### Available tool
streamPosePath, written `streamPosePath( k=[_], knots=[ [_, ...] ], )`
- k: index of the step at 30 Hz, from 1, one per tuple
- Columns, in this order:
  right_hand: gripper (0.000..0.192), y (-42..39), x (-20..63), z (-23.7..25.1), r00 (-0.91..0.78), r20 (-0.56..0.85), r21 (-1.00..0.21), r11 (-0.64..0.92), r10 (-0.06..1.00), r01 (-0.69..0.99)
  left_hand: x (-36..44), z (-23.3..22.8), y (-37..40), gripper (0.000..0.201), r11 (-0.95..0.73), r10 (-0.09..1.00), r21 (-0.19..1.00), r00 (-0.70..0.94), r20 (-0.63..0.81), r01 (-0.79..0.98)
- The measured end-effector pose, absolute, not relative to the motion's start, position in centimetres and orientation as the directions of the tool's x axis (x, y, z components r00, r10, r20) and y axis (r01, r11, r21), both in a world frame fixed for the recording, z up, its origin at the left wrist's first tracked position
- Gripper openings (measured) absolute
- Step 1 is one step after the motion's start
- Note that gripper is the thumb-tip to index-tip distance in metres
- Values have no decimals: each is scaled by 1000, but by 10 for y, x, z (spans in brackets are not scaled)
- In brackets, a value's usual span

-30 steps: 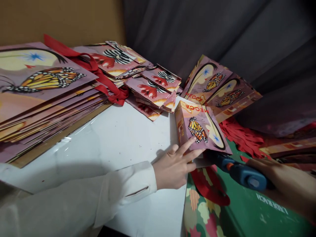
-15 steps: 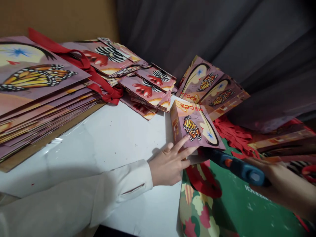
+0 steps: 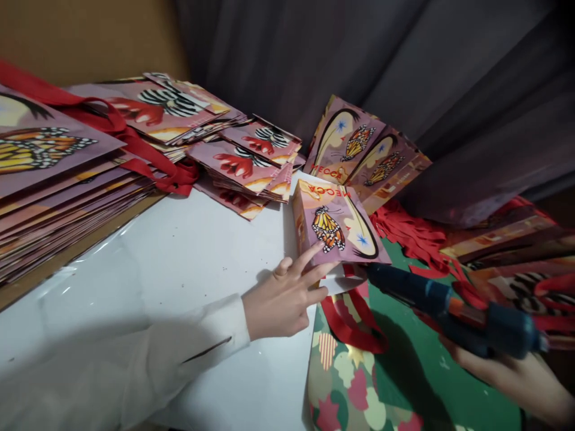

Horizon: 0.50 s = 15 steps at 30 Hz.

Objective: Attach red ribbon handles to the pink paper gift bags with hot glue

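Far to the left of the person's fingers lies a tall stack of flat butterfly-printed bags, with red ribbon handles trailing off its top onto the white table. Nearer, up and left of the fingertips, smaller flattened bags lie fanned in a loose heap.

The left hand, in a white sleeve, rests on the table with its fingers spread and stretched out flat; the index and middle tips press on the lower edge of a small butterfly bag, which stands partly opened at the table's right edge, directly beyond the fingertips.

Just right of those fingertips, the nozzle of a blue glue gun points at the bag's bottom corner. The right hand is wrapped around the gun's grip from below, fingers closed on it. Under the gun lie a green printed bag and a red ribbon loop.
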State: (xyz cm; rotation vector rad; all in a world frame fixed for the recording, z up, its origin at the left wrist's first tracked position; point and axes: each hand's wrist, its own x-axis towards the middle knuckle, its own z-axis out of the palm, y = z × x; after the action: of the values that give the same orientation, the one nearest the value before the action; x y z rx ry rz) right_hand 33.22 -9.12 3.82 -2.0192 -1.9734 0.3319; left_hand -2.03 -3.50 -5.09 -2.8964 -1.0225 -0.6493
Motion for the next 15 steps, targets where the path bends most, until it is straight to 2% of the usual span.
streamPosePath(
  k=[2,4,6,11,15],
  knots=[
    [29,-84,318,43,24,-23,-455,-32,999,890,-22,-51,-34,49,-793,595,122,715,368,597],
    [34,-77,306,45,-5,-24,-507,-8,1000,862,-24,-50,-34,51,-794,594,115,724,351,596],
    [36,-68,297,42,-99,-69,-566,43,993,823,-26,-48,-34,52,-791,599,106,728,333,603],
    [29,-42,289,21,-380,-187,-737,126,906,664,-28,-42,-35,49,-773,618,48,734,281,632],
    [20,-24,288,6,-495,-189,-777,179,848,604,-30,-43,-33,47,-781,597,-24,758,264,624]
  ],
)
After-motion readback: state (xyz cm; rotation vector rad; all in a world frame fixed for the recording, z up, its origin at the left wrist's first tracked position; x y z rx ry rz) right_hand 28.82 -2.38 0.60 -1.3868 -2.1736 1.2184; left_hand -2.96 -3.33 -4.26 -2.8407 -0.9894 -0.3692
